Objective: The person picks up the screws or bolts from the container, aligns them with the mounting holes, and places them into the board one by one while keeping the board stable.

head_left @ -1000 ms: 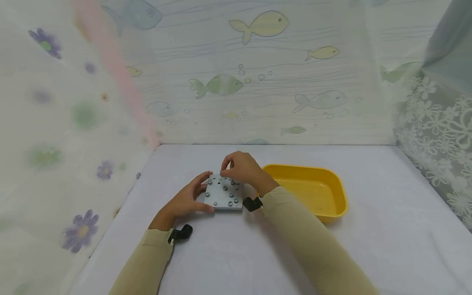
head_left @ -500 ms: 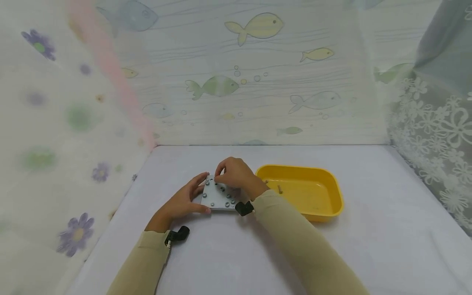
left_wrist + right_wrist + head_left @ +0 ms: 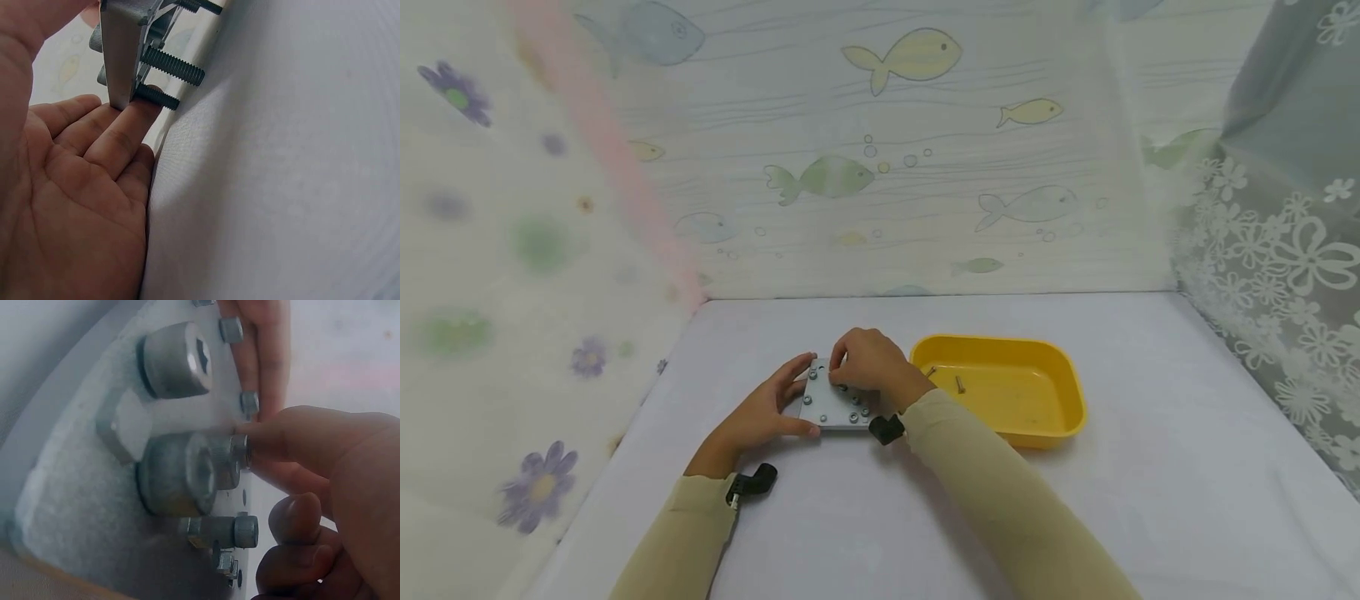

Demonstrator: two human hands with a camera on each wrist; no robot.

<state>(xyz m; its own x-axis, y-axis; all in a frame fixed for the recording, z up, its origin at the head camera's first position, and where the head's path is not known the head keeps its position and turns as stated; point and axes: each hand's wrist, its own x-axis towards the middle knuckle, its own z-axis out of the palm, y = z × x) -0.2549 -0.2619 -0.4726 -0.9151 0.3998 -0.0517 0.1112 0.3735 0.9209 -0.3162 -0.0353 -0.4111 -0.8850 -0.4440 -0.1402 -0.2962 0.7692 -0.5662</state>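
Observation:
A silvery metal plate point(image 3: 831, 402) studded with several hex-socket bolts sits on the white table. My left hand point(image 3: 766, 412) grips its left side, thumb at the near edge and fingers at the far one. In the left wrist view, threaded bolt shanks point(image 3: 172, 65) stick out beneath the plate, and the fingers touch its edge. My right hand point(image 3: 868, 360) is over the plate's far part, pinching a small bolt point(image 3: 240, 452) by its head. Larger bolt heads point(image 3: 178, 359) stand nearer the right wrist camera. The right hand hides part of the plate in the head view.
Just right of the plate stands a shallow yellow tray point(image 3: 1026, 392), partly behind the right forearm. Inside it lie a small screw point(image 3: 960, 384) and another screw point(image 3: 931, 372). Printed curtains hang behind and beside the table.
My right hand has come down from above the plate's far edge onto its top. The head view has shifted slightly, and screws in the tray have come into sight. My left hand keeps its grip.

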